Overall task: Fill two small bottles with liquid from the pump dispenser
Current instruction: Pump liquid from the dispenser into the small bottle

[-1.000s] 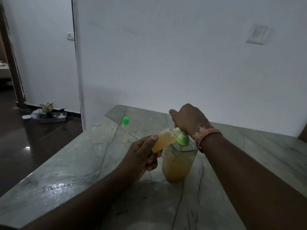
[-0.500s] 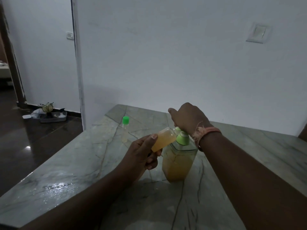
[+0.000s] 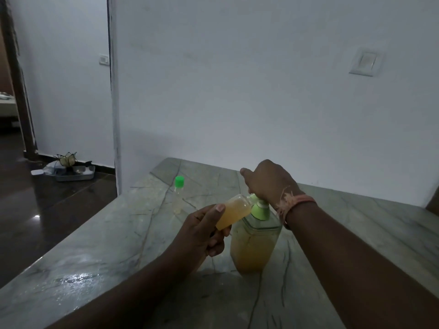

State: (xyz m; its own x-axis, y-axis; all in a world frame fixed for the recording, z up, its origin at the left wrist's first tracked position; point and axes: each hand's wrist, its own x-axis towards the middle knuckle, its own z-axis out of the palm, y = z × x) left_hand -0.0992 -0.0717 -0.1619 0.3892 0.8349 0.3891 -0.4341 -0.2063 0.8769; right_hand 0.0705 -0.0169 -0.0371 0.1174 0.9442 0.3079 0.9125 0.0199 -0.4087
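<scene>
The right hand [image 3: 268, 180], curled over the pump [image 3: 260, 208], hides its nozzle; the left hand [image 3: 202, 233] still pinches the tilted bottle [image 3: 234, 211], unmoved.

No readable text, labels, brands or numbers on anything.

Tilted amber-filled bottle [image 3: 234, 211] meets pump dispenser [image 3: 255, 241]; capped bottle [image 3: 178, 194] apart.

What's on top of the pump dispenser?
The right hand covers the pump head of the dispenser; only its green collar shows. The nozzle tip is hidden.
</scene>
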